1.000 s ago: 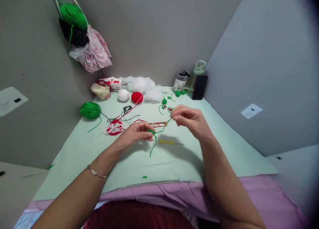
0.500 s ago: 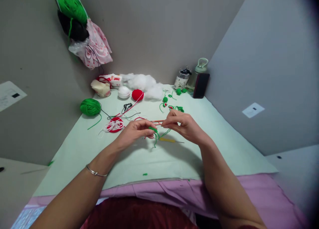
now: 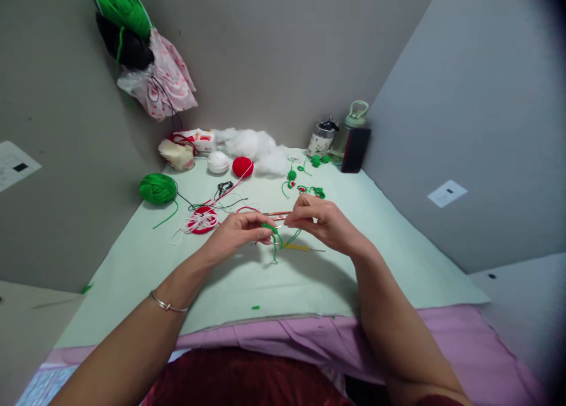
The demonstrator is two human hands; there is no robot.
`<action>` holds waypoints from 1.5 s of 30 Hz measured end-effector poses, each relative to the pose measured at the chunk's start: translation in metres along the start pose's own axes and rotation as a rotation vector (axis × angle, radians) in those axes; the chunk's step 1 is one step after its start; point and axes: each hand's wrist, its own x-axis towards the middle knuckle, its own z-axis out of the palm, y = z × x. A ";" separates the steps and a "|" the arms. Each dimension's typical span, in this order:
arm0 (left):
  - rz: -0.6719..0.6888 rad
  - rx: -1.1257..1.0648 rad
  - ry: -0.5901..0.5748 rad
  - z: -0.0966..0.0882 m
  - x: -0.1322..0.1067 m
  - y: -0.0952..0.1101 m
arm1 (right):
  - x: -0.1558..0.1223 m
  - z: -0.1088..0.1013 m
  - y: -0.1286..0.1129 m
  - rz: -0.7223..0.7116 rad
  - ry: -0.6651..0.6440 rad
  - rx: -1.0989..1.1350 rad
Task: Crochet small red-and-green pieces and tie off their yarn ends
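Observation:
My left hand [image 3: 250, 229] pinches a small green crocheted piece [image 3: 270, 227] between thumb and fingers, with a loose yarn tail hanging below it. Just to its right, my right hand [image 3: 316, 217] is closed on a thin silvery needle [image 3: 279, 226], whose tip points at the green piece. A strand of green yarn [image 3: 292, 238] runs between the two hands. On the table beneath them lies a crochet hook with a yellow handle [image 3: 296, 247]. Behind the fingers is a slim orange-red tool [image 3: 280, 215], partly hidden, its kind unclear.
Left of my hands are a green yarn ball [image 3: 158, 189] and a red disc wound with white yarn [image 3: 202, 220]. Farther back sit a red yarn ball [image 3: 243, 167], a white ball [image 3: 218, 162], white stuffing [image 3: 252, 147], small green pieces [image 3: 316, 191], a bottle [image 3: 356, 116] and a phone [image 3: 356, 150].
The view has shifted slightly. The needle now shows between the hands by the green piece; both hands keep nearly the same pose and place.

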 end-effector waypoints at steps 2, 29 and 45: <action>-0.003 0.001 -0.006 0.000 0.000 0.000 | 0.000 0.001 0.000 -0.010 -0.007 -0.002; 0.004 -0.243 -0.021 0.007 0.000 -0.002 | 0.007 0.030 -0.003 0.102 0.092 0.107; -0.066 -0.233 0.096 0.014 0.002 -0.001 | 0.011 0.038 -0.018 0.145 0.071 0.248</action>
